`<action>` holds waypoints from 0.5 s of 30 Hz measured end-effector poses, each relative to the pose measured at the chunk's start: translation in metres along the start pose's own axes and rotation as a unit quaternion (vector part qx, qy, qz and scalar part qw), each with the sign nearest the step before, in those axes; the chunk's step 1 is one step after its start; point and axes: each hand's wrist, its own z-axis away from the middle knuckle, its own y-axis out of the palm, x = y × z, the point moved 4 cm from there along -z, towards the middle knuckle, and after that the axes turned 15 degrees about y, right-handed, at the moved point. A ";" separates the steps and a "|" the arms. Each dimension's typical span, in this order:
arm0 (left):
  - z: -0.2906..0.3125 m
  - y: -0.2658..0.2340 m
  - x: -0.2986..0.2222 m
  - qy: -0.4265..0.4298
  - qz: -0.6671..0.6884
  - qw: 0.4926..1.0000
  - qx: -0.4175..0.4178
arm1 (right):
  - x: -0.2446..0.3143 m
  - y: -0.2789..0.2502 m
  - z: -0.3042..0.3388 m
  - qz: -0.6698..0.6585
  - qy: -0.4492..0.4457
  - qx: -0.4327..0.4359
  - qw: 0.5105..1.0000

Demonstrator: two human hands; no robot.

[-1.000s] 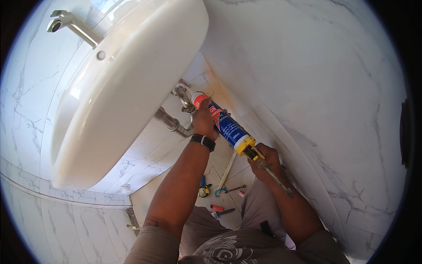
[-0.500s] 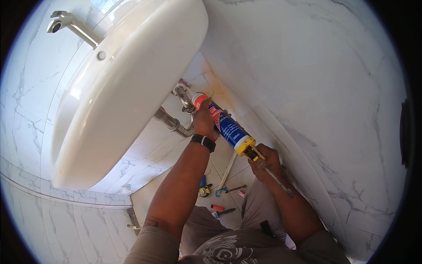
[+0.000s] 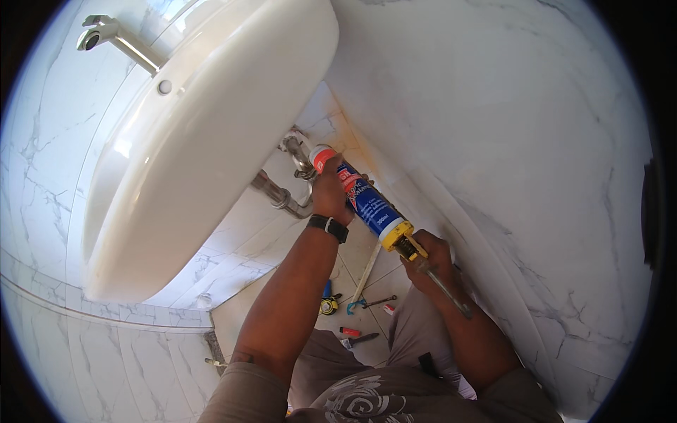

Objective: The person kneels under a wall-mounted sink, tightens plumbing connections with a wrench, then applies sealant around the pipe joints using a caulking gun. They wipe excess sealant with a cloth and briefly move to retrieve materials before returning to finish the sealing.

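A caulking gun [image 3: 402, 237] with a yellow end carries a blue, red and white sealant cartridge [image 3: 372, 207]. My left hand [image 3: 331, 190] wraps round the front of the cartridge, a black watch on its wrist. Lower right, my right hand [image 3: 431, 262] is closed round the gun's handle, with the metal plunger rod sticking out past it. The white nozzle points up and left at the wall end of a chrome drain pipe [image 3: 302, 163] under the white washbasin [image 3: 211, 151]. Whether the tip touches the joint I cannot make out.
A chrome tap [image 3: 120, 44] stands on the basin. On the tiled floor lie a blue-and-yellow tool [image 3: 328, 305], a spanner [image 3: 379, 302], a small red item [image 3: 350, 331] and a dark-handled brush-like tool [image 3: 360, 340]. A marbled wall [image 3: 522, 155] rises close on my right.
The basin, pipe and cartridge sit very slightly further right in the view. Both hands keep the same grip on the caulking gun and its cartridge.
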 end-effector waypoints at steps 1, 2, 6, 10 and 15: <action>0.000 0.001 -0.001 0.005 0.006 1.000 0.004 | -0.001 0.001 0.000 -0.005 0.017 0.001 1.000; -0.001 0.001 -0.002 0.007 0.002 1.000 0.007 | -0.003 0.003 0.000 -0.005 0.053 0.010 0.999; -0.001 0.002 -0.003 0.008 -0.013 1.000 0.003 | 0.000 0.002 0.001 -0.028 0.048 0.012 0.998; 0.002 0.003 -0.004 0.016 -0.016 1.000 0.008 | 0.001 0.002 0.001 -0.033 0.037 0.013 0.999; 0.007 -0.002 -0.003 0.005 -0.025 0.999 -0.026 | -0.002 0.002 0.005 -0.025 0.007 0.021 0.999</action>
